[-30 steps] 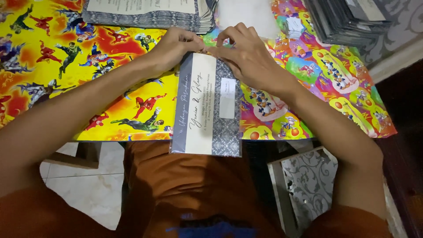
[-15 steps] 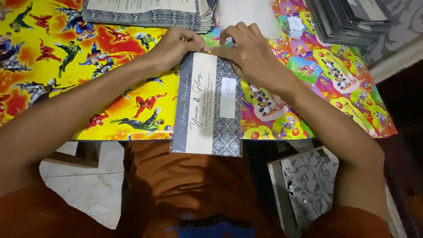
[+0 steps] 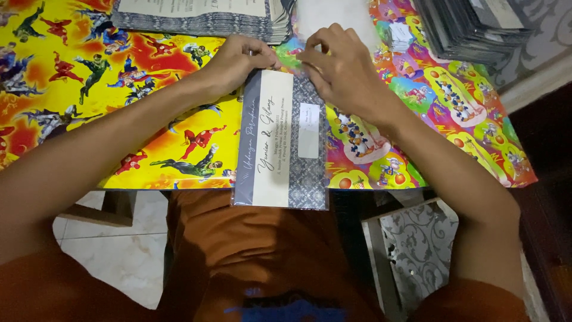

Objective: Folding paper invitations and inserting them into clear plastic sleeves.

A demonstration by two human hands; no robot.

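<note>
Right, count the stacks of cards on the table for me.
2. One grey stack lies at the far edge, beyond the left hand. A darker stack sits at the far right corner. Both run out of frame; others may be hidden.

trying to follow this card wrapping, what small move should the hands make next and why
Probably press the clear sleeve's flap flat across the top edge of the card. Both the left hand and the right hand pinch at that far end, while the near end hangs over the table edge, so the closing work seems to sit under the fingers.
</note>
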